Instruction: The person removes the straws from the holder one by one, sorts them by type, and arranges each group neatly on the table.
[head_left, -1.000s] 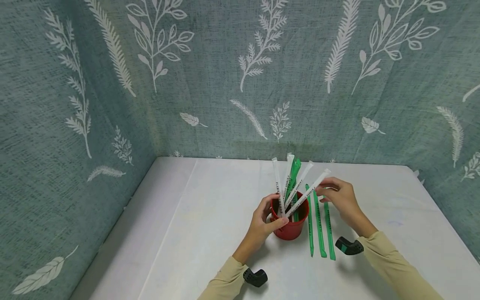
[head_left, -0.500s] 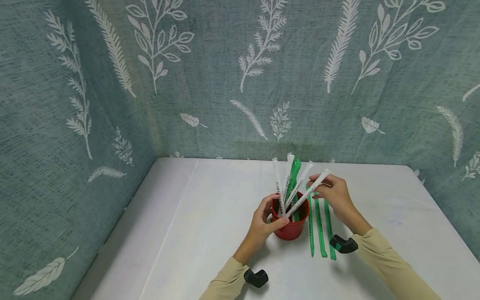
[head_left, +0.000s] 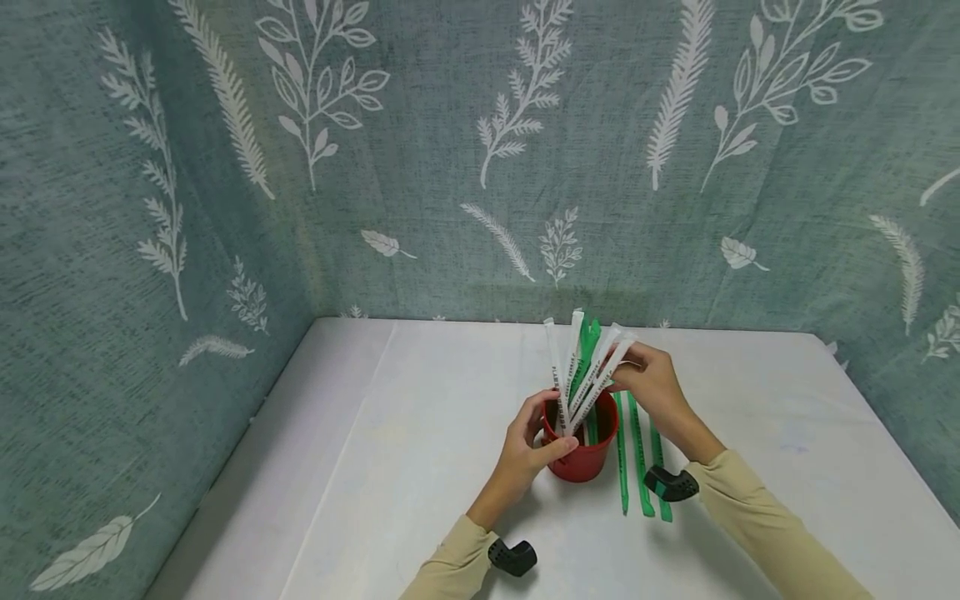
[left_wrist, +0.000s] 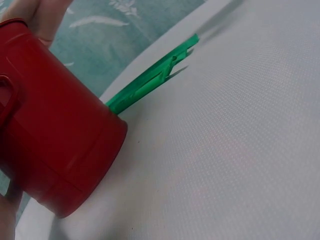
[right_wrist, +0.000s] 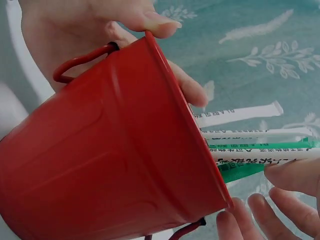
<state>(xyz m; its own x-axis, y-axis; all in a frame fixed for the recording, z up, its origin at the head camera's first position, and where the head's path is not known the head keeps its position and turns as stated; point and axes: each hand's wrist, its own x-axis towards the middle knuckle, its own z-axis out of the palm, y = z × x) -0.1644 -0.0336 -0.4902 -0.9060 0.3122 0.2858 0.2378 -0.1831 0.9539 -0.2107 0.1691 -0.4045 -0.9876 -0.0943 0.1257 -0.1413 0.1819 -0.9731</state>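
A red bucket [head_left: 580, 461] stands on the table with several white straws [head_left: 555, 358] and green ones [head_left: 586, 357] leaning in it, all in printed wrappers. My left hand [head_left: 519, 450] grips the bucket's left rim, thumb at the near edge. At the upper right, my right hand [head_left: 654, 385] has its fingers on the rightmost white straws; in the right wrist view its thumb [right_wrist: 295, 176] presses against a white straw [right_wrist: 260, 155] above the red bucket's [right_wrist: 115, 145] mouth. The left wrist view shows the bucket's side [left_wrist: 60, 125].
Three green straws [head_left: 639, 467] lie side by side on the white table [head_left: 420, 483], right of the bucket and partly under my right hand and wrist. Their ends [left_wrist: 150, 80] show in the left wrist view. A patterned green cloth [head_left: 420, 167] hangs behind and at the left.
My right hand has moved left to the white straws, and the rightmost one has swung left, closer to its neighbour. The left hand stays on the bucket.
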